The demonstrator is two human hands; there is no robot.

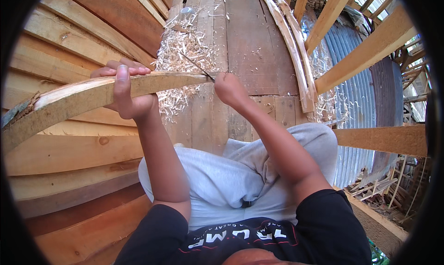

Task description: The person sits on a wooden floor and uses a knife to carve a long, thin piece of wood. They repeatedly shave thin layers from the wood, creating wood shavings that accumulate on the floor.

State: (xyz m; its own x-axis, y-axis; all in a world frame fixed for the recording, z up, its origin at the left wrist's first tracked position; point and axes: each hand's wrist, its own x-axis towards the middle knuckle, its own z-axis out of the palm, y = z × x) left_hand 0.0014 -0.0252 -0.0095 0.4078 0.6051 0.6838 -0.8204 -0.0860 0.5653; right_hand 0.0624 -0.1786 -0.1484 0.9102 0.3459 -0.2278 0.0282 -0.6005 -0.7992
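Note:
A long piece of wood (81, 93), pale and freshly cut on its upper edge with some bark at the far left end, crosses in front of me from the left and narrows toward the middle. My left hand (128, 90) is closed around it, thumb on the near side and fingers over the far side. At the narrow end, my right hand (229, 88) is a fist around a knife, its handle hidden in the fingers. The thin dark knife blade (196, 66) slants up and left from that fist, across the tip of the wood.
Curled wood shavings (185, 48) cover part of the plank floor (249, 48), with a small clear container (186, 12) among them. Stacked boards (69, 48) rise on the left. Long split poles (296, 57), timber posts (365, 52) and corrugated metal sheets (354, 98) are on the right.

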